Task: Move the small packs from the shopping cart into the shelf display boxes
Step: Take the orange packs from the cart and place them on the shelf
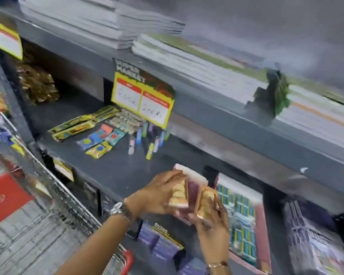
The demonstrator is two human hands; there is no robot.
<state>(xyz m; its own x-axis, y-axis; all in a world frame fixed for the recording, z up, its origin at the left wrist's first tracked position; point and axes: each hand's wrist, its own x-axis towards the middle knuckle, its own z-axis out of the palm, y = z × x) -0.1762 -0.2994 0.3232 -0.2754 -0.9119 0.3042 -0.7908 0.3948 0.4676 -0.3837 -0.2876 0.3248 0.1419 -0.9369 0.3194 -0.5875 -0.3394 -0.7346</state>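
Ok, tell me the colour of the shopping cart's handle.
Red, on the cart handle; head view, bottom centre.

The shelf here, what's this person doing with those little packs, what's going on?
A person is stocking a store shelf. Both hands are on small packs in front of the shelf edge: the left hand holds one pack, the right hand another pack, with a pinkish box between and behind them. To the right sits a display box of blue packs. The wire shopping cart stands at the left. The picture is blurred, so labels are unreadable.
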